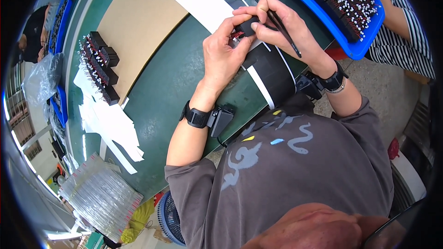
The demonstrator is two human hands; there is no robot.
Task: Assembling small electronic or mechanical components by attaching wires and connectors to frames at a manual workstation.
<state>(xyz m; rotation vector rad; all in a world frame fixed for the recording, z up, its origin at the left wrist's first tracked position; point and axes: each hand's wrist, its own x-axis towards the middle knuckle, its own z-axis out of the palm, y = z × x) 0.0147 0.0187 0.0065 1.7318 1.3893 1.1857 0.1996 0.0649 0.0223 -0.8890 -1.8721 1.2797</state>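
Over the green table, my left hand (220,57) is closed around a small black block (248,26) with thin red wires and a white connector (237,37) by the fingers. My right hand (293,27) pinches black tweezers (288,37), which point back toward my right wrist. Its thumb and fingertips also touch the block's right side. Below both hands lies a curved black sheet (270,71) with a white strip (260,86) along it. The fingers hide part of the block.
A blue tray (354,50) full of wired black parts stands at upper right, beside a person in stripes (406,32). To the left lie a brown board (143,14), rows of black blocks (108,76) and white paper strips (110,127). A blue fan (169,219) stands below.
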